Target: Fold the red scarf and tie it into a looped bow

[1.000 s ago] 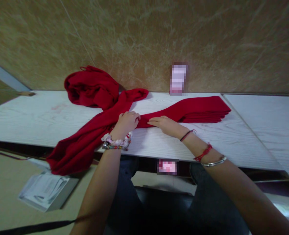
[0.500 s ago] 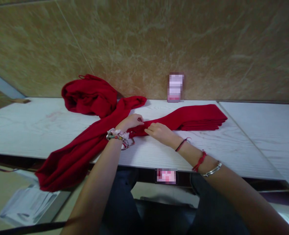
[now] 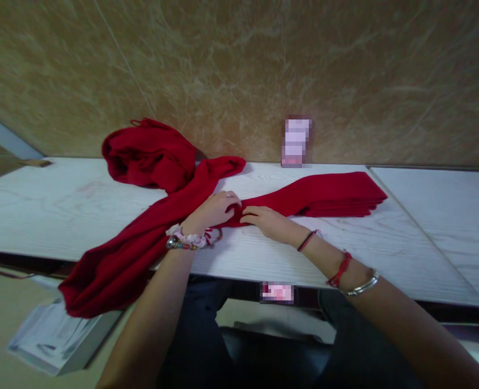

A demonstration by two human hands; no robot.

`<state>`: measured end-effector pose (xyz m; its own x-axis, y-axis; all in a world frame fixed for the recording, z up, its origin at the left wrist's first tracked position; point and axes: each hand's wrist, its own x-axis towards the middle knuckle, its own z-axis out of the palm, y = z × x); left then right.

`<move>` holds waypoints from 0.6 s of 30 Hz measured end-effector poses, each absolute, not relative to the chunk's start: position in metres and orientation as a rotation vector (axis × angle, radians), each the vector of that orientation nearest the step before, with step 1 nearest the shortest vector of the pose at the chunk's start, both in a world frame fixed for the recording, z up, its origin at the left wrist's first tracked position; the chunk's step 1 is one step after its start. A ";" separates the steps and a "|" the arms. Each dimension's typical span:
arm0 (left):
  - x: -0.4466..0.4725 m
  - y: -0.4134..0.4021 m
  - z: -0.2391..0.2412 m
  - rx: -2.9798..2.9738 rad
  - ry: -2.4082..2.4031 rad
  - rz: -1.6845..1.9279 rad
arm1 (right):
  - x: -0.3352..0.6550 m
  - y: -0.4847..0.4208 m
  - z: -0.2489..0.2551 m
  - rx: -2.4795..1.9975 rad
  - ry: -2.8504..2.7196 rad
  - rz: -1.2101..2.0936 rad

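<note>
Close together, my left hand and right hand curl over folded red cloth on a white surface; whether they grip, I cannot tell.

Two hands, one box

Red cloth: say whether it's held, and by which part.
The left hand and right hand are at the cloth, on its narrow stretch left of the folded stack; whether either actually grips it cannot be told.
</note>
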<state>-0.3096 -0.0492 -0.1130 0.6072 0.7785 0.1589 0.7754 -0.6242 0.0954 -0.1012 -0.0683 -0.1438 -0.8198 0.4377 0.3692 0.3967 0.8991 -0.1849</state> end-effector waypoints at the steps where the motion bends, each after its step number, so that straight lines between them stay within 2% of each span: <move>1: -0.312 -0.055 -0.112 2.800 1.364 0.243 | -0.101 -0.068 -0.144 -0.585 -2.649 0.159; 5: -0.318 -0.075 -0.109 2.715 1.741 0.102 | -0.100 -0.069 -0.144 -0.575 -2.657 0.145; 8: -0.317 -0.084 -0.108 2.677 1.940 0.151 | -0.101 -0.073 -0.142 -0.632 -2.649 0.161; 14: -0.312 -0.087 -0.113 2.788 1.433 0.256 | -0.102 -0.074 -0.144 -0.624 -2.606 0.283; 18: -0.313 -0.084 -0.118 2.743 1.552 0.334 | -0.103 -0.073 -0.145 -0.739 -2.570 0.270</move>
